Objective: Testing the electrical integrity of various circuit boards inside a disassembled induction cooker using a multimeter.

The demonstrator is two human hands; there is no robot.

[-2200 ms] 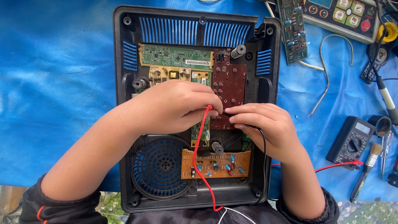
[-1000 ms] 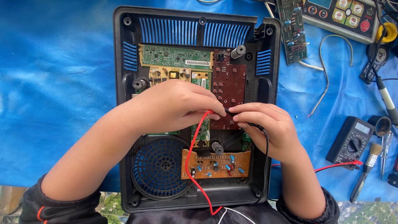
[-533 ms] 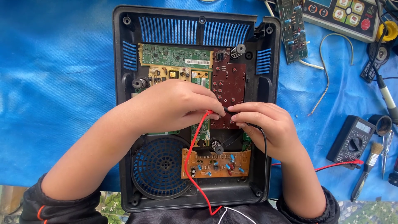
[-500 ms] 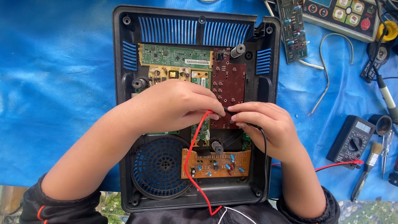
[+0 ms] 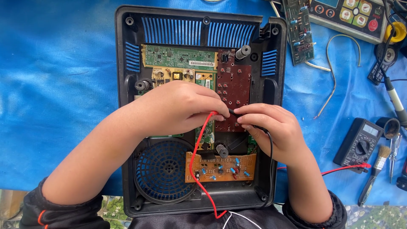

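While both hands hovered over the opened black appliance housing (image 5: 127, 127) on the blue sheet (image 5: 55, 85), the left hand (image 5: 178, 108) had its grip pinched shut on the red probe lead (image 5: 196, 157), w/ the wire looping down past the orange circuit board (image 5: 220, 167) to the housing's bottom edge. Right hand (image 5: 271, 127) — grip closed on the black probe lead (image 5: 269, 152) — met the left fingertips just below the dark red board (image 5: 233, 85), approx. mid-housing. Off to the right lay a multimeter (image 5: 358, 142), a small brush (image 5: 375, 171) and a green circuit board (image 5: 299, 29) — all well apart from the hands.
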